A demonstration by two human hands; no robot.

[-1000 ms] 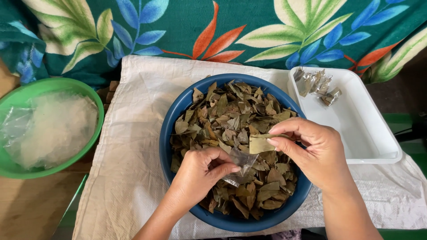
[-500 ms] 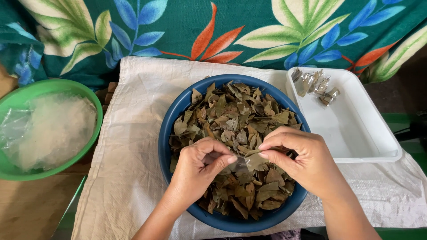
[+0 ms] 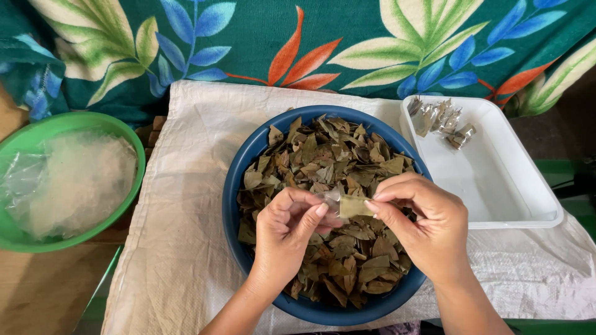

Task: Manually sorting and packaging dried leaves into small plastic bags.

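I see both hands have drawn together over the middle of the blue basin point(image 3: 239, 186): left hand point(image 3: 287, 232) fingers pinch the small clear bag point(image 3: 331, 197), right hand point(image 3: 422, 220) fingers now push the folded leaf point(image 3: 355, 206) into its mouth, so filling has begun.

A green bowl point(image 3: 74, 121) of clear plastic bags point(image 3: 68, 180) sits left on the wooden tabletop point(image 3: 43, 291), a white tray point(image 3: 496, 180) with small filled packets point(image 3: 442, 119) right, beneath leaf-patterned cloth point(image 3: 298, 43).
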